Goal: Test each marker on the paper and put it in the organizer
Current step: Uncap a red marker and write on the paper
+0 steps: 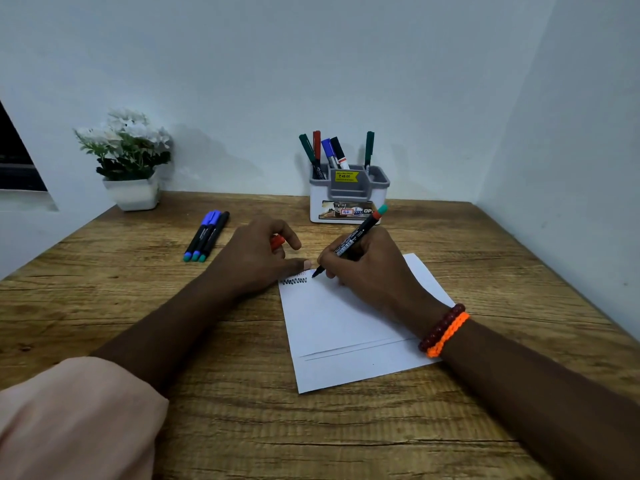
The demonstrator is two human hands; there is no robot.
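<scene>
Five markers are standing in the far organizer, three markers lying left. The right hand is gripping one marker (tip on the paper); the left hand is curling round a red cap.

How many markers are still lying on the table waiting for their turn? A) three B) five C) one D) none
A: three markers lie side by side on the table, left of the left hand, while the right hand writes on the paper with another one.
</scene>
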